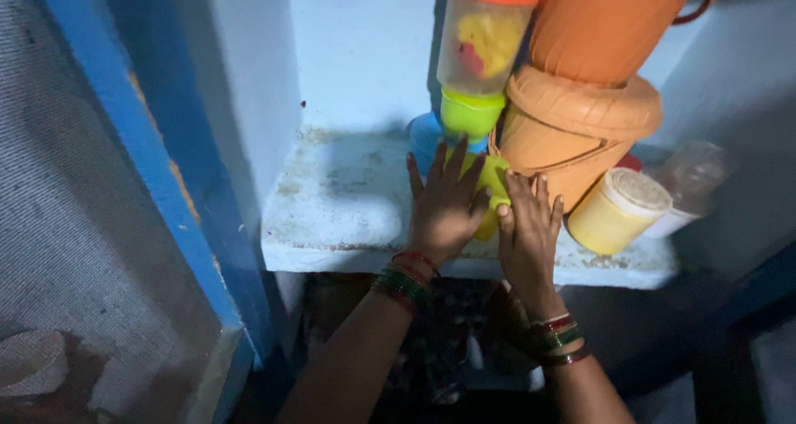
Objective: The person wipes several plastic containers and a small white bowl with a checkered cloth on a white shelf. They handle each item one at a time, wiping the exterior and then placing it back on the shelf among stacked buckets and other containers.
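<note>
Both hands are pressed flat around a yellow-green container [494, 184] on the white shelf [348, 208]: left hand [445, 208] and right hand [525, 233], fingers spread, not really gripping I think. An orange bucket [572, 130] crowds behind it, a clear jar [481, 34] higher up.

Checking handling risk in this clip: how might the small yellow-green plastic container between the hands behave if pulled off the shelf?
The small yellow-green plastic container looks rigid and probably light. Both the left hand and right hand press against it. It sits beside the large orange plastic bin, so pulling it may nudge that.
</note>
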